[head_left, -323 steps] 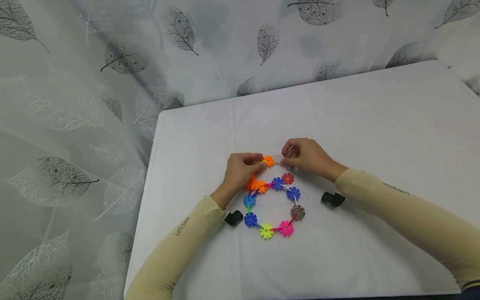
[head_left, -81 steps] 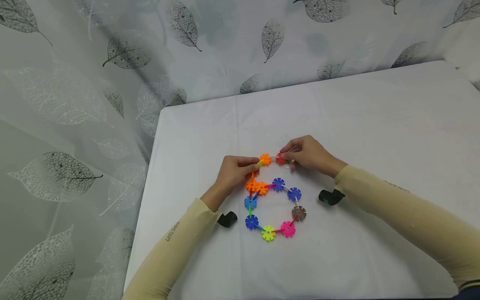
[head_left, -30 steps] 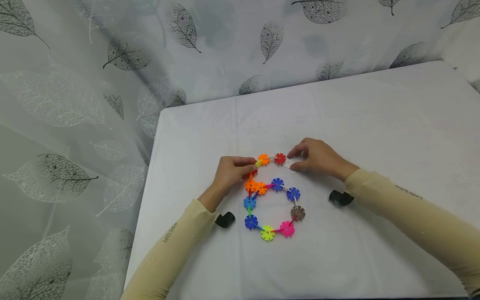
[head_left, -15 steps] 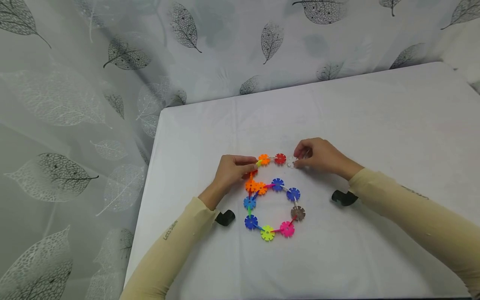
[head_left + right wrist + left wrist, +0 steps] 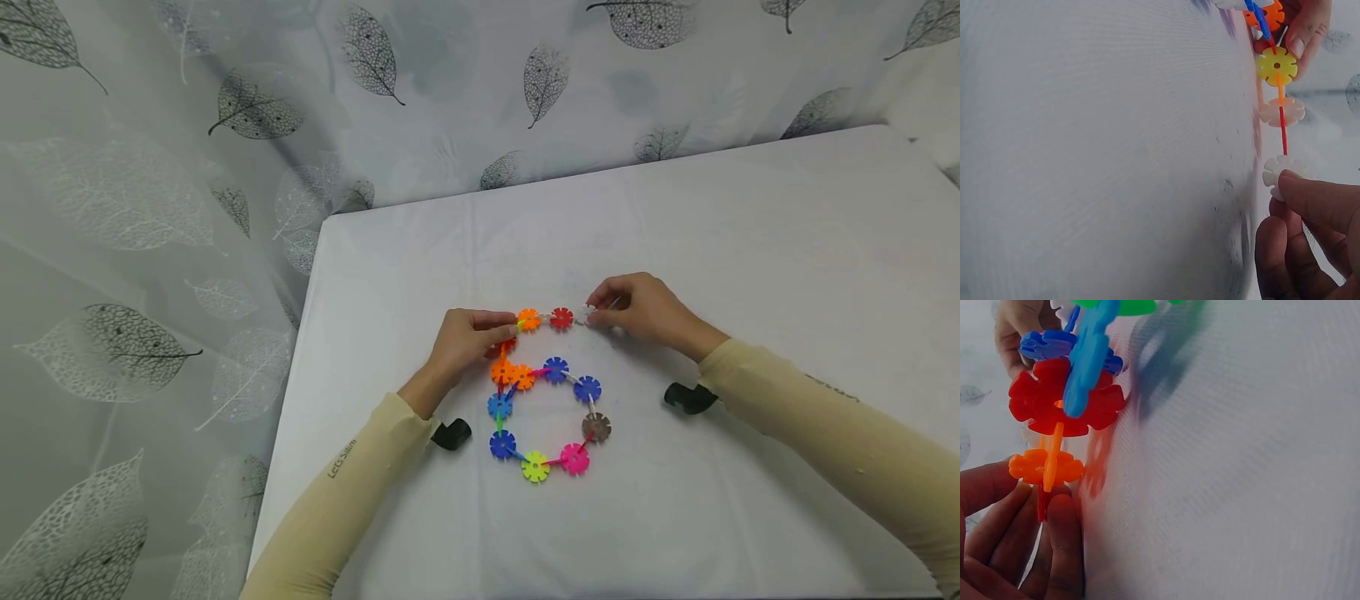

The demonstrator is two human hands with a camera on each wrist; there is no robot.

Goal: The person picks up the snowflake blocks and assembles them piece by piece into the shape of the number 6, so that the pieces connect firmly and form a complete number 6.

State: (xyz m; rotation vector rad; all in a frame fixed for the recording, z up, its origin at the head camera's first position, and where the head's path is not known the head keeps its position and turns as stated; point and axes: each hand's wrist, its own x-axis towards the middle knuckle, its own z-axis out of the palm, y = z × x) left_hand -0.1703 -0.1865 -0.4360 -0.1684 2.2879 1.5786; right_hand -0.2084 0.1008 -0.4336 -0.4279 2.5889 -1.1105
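A chain of slotted plastic snowflake discs lies on the table, its lower part closed into a ring with a brown disc (image 5: 596,427) and a lime disc (image 5: 536,467). From the ring's upper left, an open branch curves up through an orange disc (image 5: 528,320) to a red disc (image 5: 562,318). My left hand (image 5: 468,337) pinches this branch at its left side; in the left wrist view the fingertips hold a red piece below an orange disc (image 5: 1047,467). Thumb and fingers of my right hand (image 5: 637,308) pinch a white disc (image 5: 1275,172) at the branch's right end, beside the red disc.
A white cloth covers the table (image 5: 750,250). Leaf-printed curtains (image 5: 450,100) hang behind and to the left. Black wrist-camera mounts (image 5: 690,398) sit under both forearms, close to the tabletop.
The red disc that lay loose above the ring now sits in the branch. My right hand has shifted right and tilted the white disc; my left hand stays on the branch.
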